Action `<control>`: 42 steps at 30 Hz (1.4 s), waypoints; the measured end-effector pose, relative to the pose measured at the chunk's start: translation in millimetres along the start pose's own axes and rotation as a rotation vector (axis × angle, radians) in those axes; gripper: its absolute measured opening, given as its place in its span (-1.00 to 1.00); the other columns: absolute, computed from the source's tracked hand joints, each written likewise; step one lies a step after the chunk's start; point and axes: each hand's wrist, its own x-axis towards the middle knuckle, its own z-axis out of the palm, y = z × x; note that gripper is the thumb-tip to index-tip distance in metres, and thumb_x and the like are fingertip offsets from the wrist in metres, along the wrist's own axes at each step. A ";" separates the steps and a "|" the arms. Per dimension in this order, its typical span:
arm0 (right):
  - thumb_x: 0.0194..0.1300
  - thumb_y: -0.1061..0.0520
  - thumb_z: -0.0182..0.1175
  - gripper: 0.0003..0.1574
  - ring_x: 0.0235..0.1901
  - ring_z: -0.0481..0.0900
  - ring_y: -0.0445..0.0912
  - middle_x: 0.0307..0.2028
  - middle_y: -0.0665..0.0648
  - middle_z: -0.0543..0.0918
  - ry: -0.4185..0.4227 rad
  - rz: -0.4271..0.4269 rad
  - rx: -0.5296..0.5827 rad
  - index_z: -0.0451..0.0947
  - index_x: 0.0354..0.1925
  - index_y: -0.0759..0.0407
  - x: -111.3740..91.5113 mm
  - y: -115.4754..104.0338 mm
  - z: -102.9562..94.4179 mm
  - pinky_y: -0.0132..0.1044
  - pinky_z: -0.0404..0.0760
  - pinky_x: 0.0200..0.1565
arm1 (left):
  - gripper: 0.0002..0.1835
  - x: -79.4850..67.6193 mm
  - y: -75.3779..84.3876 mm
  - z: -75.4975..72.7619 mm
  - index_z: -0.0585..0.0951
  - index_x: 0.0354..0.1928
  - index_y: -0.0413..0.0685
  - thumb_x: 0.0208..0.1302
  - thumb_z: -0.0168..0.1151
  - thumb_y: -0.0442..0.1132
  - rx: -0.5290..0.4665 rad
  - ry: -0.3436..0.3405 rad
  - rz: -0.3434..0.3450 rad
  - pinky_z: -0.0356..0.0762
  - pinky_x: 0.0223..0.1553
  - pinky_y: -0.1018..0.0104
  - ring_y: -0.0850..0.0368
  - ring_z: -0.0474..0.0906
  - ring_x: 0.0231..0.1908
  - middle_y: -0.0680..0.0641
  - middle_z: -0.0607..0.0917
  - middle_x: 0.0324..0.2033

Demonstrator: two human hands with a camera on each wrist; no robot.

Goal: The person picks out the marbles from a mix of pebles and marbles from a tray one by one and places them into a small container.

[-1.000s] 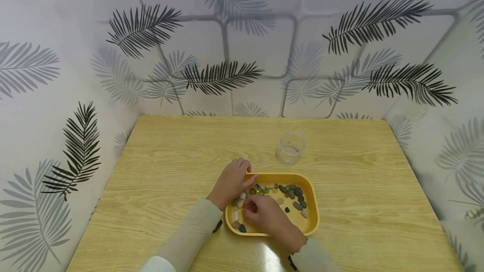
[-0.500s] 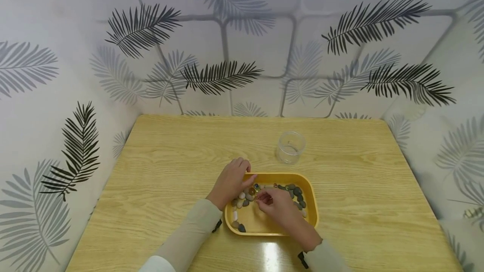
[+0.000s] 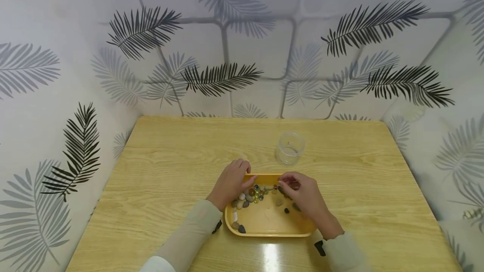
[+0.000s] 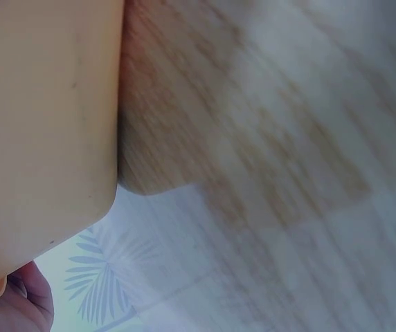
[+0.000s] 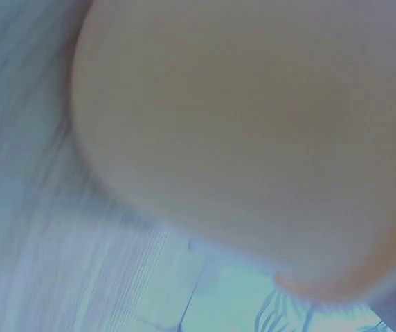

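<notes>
Right-hand grip point(image 3: 305, 193): fingers bent at dark pebbles point(image 3: 296, 207), partly hidden beneath; whether one is pinched, cannot tell. Left-hand grip point(image 3: 230, 181): clasps far-left rim of yellow tray point(image 3: 270, 223). Pebbles, glass beads point(image 3: 261, 197): inside tray. Clear cup point(image 3: 290, 151): beyond, on tabletop point(image 3: 177, 150); contents indistinct.

The left hand point(image 3: 229, 183) bends its fingers, thumb apart from them; the right hand point(image 3: 305, 193) curls its fingers, thumb near forefinger. Sleeved forearms point(image 3: 187, 232) lie behind.
</notes>
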 end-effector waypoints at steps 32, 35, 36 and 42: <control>0.17 0.20 0.29 -0.86 -0.39 0.61 -0.08 -0.38 0.10 0.66 0.165 0.010 -0.140 0.62 -0.27 0.22 44.1 42.0 -45.2 -0.18 0.60 -0.31 | -0.74 -0.6 4.2 -5.2 0.44 -0.29 -0.02 0.26 0.17 0.01 0.002 0.006 0.011 0.34 -0.39 0.33 0.19 0.31 -0.42 0.08 0.42 -0.40; 0.18 0.19 0.28 -0.86 -0.38 0.61 -0.07 -0.38 0.10 0.65 0.154 0.016 -0.160 0.62 -0.26 0.22 51.3 42.6 -47.5 -0.16 0.60 -0.31 | -0.74 -0.5 3.7 -5.1 0.44 -0.30 -0.01 0.26 0.17 0.02 0.006 0.007 0.009 0.32 -0.39 0.34 0.19 0.30 -0.43 0.09 0.41 -0.41; 0.20 0.17 0.27 -0.85 -0.37 0.61 -0.07 -0.37 0.10 0.65 0.147 0.020 -0.169 0.61 -0.25 0.22 53.5 43.3 -47.9 -0.15 0.60 -0.30 | -0.74 -0.4 3.4 -4.7 0.44 -0.30 0.00 0.26 0.17 0.02 0.008 0.006 0.007 0.32 -0.40 0.34 0.20 0.29 -0.43 0.09 0.41 -0.41; 0.23 0.13 0.25 -0.82 -0.34 0.62 -0.03 -0.33 0.12 0.65 0.105 0.032 -0.207 0.62 -0.23 0.21 63.7 49.0 -46.7 -0.12 0.60 -0.27 | -0.75 0.0 3.1 -4.0 0.43 -0.30 0.02 0.26 0.17 0.03 0.005 -0.005 -0.001 0.31 -0.41 0.37 0.22 0.27 -0.45 0.10 0.40 -0.42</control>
